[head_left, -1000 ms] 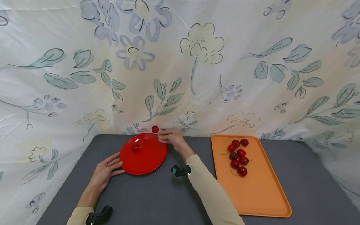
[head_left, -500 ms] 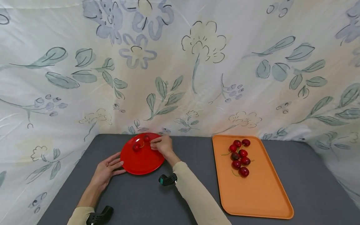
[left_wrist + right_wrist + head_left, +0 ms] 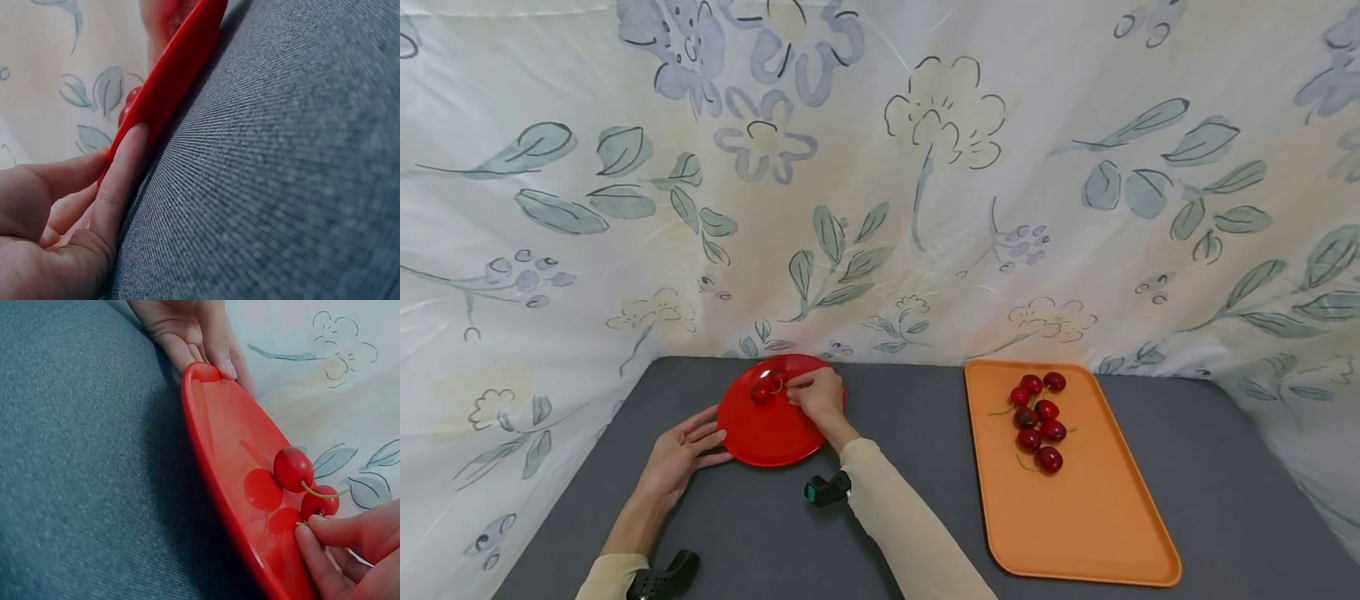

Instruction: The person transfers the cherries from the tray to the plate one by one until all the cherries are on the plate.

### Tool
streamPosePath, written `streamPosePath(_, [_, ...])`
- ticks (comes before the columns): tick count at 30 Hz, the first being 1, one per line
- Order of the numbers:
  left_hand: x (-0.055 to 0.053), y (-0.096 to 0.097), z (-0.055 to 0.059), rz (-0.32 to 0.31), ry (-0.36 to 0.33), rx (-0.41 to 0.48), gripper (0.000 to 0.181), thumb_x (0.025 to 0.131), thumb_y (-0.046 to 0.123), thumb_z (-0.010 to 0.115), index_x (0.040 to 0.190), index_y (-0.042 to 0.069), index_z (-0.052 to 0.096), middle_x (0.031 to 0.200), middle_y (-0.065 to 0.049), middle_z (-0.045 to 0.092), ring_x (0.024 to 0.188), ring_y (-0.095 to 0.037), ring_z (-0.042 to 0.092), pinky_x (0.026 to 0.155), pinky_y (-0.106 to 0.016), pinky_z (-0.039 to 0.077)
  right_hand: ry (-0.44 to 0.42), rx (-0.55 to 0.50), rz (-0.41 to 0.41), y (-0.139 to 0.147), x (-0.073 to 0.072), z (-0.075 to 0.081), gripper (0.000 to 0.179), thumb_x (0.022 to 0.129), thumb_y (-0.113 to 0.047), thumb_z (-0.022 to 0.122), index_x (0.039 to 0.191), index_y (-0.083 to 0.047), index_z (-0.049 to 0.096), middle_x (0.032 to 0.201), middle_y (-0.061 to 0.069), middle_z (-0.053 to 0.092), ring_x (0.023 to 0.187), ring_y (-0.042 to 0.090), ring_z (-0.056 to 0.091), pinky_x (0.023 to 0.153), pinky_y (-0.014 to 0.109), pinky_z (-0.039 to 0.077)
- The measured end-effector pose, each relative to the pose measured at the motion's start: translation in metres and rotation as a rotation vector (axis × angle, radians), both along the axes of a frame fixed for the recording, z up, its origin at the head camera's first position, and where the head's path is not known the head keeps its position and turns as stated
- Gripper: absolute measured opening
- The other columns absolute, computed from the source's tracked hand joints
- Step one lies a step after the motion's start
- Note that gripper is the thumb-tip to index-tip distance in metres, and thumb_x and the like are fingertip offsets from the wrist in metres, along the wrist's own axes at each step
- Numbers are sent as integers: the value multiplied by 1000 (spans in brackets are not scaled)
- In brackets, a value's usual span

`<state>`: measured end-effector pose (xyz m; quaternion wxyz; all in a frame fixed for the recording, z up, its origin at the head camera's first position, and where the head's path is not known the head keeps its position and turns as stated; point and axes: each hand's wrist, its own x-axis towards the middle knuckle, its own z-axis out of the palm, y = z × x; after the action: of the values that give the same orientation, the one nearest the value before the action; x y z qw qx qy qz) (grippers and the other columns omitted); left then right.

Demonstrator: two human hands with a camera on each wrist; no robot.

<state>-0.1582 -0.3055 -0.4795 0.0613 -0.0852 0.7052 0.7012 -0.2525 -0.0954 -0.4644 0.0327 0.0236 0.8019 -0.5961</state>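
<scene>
My left hand (image 3: 677,457) grips the left rim of a round red plate (image 3: 767,437), its thumb over the edge in the right wrist view. Over the plate, my right hand (image 3: 822,397) pinches the green stem of a red cherry (image 3: 320,501) between thumb and forefinger. Another cherry (image 3: 294,469), with a curved stem, sits on the plate right beside it. In the head view the two cherries look close together near the plate's back. Whether the pinched cherry touches the plate I cannot tell.
An orange tray (image 3: 1082,525) stands to the right, with several dark red cherries (image 3: 1048,459) clustered in its back half. A dark grey cloth (image 3: 760,533) covers the table. Behind it hangs a floral curtain (image 3: 925,208).
My right hand has brought the cherry from beyond the plate's back edge leftward and nearer, beside the other cherry. The left hand stays at the rim.
</scene>
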Motion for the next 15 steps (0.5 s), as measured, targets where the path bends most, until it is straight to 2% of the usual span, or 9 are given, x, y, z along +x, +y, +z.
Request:
streamPosePath(11, [0, 2, 1, 8, -4, 5, 66, 98, 14, 61, 153, 0, 27, 117, 5, 64, 98, -9, 68, 84, -35, 59, 4, 15, -4, 1, 1, 3, 5, 82, -4, 78, 86, -2, 80, 70, 5, 71, 55, 9, 66, 57, 20, 58])
streamPosePath(15, [-1, 2, 1, 12, -5, 3, 65, 98, 14, 61, 153, 1, 28, 118, 3, 64, 98, -9, 68, 84, -35, 58, 1, 65, 1, 2, 1, 5, 4, 83, -5, 77, 86, -3, 80, 67, 3, 70, 54, 8, 64, 56, 20, 57])
